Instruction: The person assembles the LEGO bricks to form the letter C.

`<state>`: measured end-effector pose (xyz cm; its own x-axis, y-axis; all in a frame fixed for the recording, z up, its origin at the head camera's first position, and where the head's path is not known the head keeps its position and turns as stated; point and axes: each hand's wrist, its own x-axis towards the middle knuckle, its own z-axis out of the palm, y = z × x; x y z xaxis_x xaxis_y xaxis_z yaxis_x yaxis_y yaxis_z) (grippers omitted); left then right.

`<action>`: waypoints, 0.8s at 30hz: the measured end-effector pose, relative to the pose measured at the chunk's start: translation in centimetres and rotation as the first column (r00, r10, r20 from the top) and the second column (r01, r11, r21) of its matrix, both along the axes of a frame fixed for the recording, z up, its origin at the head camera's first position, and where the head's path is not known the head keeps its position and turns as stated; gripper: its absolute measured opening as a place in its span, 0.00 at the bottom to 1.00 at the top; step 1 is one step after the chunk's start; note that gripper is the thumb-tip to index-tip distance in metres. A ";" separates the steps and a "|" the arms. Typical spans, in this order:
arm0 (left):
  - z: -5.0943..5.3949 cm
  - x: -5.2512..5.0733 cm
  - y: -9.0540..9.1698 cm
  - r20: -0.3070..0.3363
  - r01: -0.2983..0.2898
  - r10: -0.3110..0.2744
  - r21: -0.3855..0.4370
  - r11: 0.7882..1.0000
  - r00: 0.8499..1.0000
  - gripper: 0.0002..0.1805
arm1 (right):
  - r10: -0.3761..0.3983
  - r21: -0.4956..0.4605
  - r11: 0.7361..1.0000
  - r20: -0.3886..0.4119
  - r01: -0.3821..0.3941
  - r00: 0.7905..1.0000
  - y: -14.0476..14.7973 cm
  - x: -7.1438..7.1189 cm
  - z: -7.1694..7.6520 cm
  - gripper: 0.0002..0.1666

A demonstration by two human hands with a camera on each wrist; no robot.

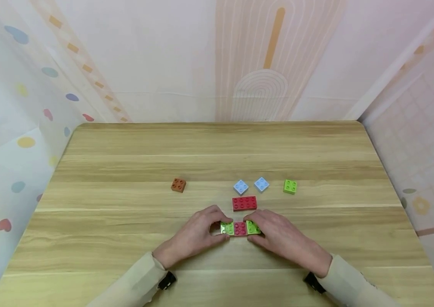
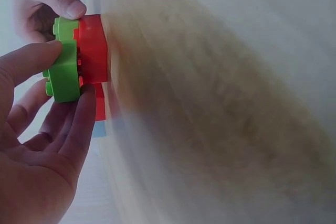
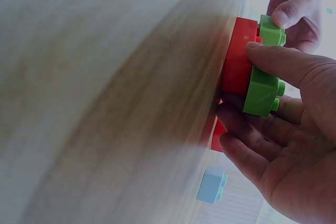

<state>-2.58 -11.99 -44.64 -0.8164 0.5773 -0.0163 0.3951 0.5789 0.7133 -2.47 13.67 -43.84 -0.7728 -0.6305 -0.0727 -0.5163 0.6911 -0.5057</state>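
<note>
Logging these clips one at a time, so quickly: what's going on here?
A person works with both hands at a wooden table. The left hand pinches one green toy block, the right hand another green block, at opposite ends of a red piece. Beyond them lie a long red block, two pale blue blocks, a third green block and a brown block, none of them held.

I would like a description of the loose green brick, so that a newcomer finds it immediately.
On the wooden table, find the loose red eight-stud brick. Beyond it, to the right of the rightmost light-blue four-stud brick, lies the lime-green four-stud brick. Its green colour sets it apart from both.
</note>
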 end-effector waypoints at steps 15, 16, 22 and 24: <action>0.1 -0.5 1.1 -0.029 0.030 -0.032 -0.064 0.998 0.999 0.19 | -0.039 0.024 0.999 0.051 0.037 0.998 0.4 0.1 0.1 0.24; 0.1 -0.5 1.1 -0.033 0.030 -0.033 -0.065 0.997 0.999 0.19 | -0.040 0.025 0.999 0.052 0.038 0.998 0.4 0.0 0.1 0.24; 0.2 -0.3 1.0 -0.063 0.011 -0.016 -0.077 0.997 0.998 0.19 | -0.035 0.021 0.999 0.084 0.034 0.996 0.6 -0.1 0.3 0.29; 0.2 -0.3 0.8 -0.066 0.002 -0.007 -0.078 0.997 0.998 0.19 | -0.028 0.008 1.000 0.105 0.027 0.994 0.8 -0.2 0.4 0.32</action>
<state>-2.84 -11.15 -44.40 -0.8146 0.5799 -0.0072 0.4429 0.6301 0.6378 -2.69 14.44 -43.43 -0.7776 -0.6085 -0.1584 -0.4417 0.7079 -0.5512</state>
